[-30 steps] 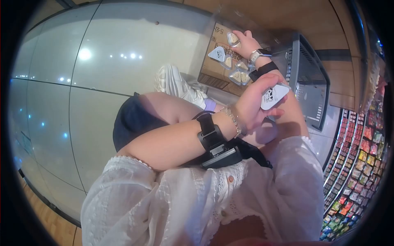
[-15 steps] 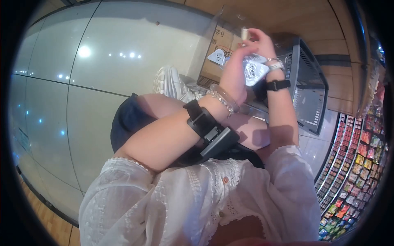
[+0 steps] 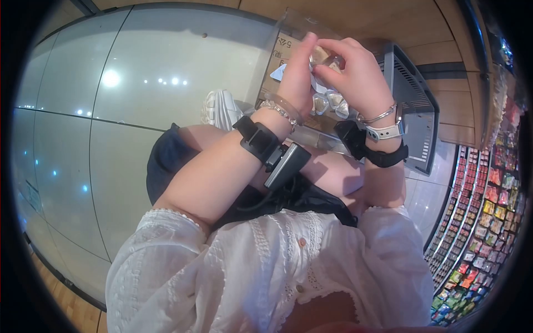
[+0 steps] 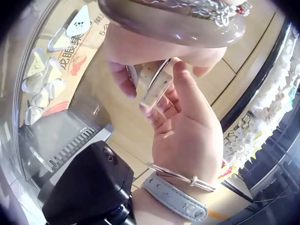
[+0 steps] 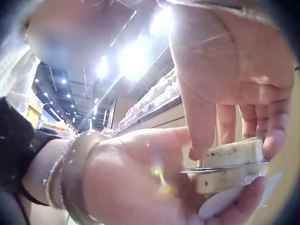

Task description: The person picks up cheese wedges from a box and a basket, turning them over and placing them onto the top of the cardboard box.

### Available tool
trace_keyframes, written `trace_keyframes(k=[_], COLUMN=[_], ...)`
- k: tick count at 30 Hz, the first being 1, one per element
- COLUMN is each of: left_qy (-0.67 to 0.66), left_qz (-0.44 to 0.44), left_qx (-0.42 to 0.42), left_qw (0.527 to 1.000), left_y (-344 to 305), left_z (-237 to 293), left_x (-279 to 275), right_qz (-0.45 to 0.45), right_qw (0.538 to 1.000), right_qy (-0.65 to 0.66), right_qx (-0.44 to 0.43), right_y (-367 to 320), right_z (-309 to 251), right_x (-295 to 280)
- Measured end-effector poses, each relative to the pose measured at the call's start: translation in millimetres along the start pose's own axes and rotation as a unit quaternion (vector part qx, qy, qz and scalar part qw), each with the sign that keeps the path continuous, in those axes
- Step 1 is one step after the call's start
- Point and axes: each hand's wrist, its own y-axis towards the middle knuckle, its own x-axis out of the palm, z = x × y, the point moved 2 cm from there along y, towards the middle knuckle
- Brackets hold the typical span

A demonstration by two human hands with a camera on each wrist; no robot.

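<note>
In the head view both hands meet over the carton. My right hand pinches a small triangular pack, its cream-coloured, dark-speckled content facing the right wrist view. Directly below it lies a second speckled triangular pack, gripped in my left hand with fingers curled under it. A thin clear rim runs between the two. Under the lower one a white lid shows beside the left fingers. From the left wrist view the pair of packs appears between both hands, partly hidden by the left palm.
More triangular packs, one with a cow-print white lid, lie on a printed cardboard carton inside a clear plastic bin. Beside it stands a grey slotted basket. Shelves of colourful packets run along the right.
My right hand has lifted a pack off the carton. My left hand, holding its own pack, has moved forward from near the right forearm, and the hands have come together.
</note>
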Motion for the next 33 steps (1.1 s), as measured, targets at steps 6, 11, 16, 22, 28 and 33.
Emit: trace_keyframes(k=[6,11,16,22,28,33], left_qy=[-0.021,-0.010,-0.017,-0.017,-0.008,-0.019], left_qz=[0.021,0.035,0.044,0.045,0.055,0.051], left_qx=[0.020,0.029,0.059,0.059,0.056,0.055], left_qw=[0.999,0.999,0.997,0.997,0.997,0.997], left_y=[11,13,14,16,15,15], left_z=[5,28,41,40,39,40], left_x=[-10,-5,-8,-8,-9,-6], right_qz=[0.044,-0.081,-0.205,-0.246,-0.221,-0.193], right_qw=[0.928,0.962,0.945,0.941,0.959,0.973], right_qy=[0.351,0.131,-0.089,0.039,-0.029,-0.046], right_qx=[0.118,0.225,0.237,0.230,0.175,0.114], right_y=[-1,2,-22,-12,-7,-7], right_z=[12,136,165,169,142,145], right_x=[-8,50,109,121,118,124])
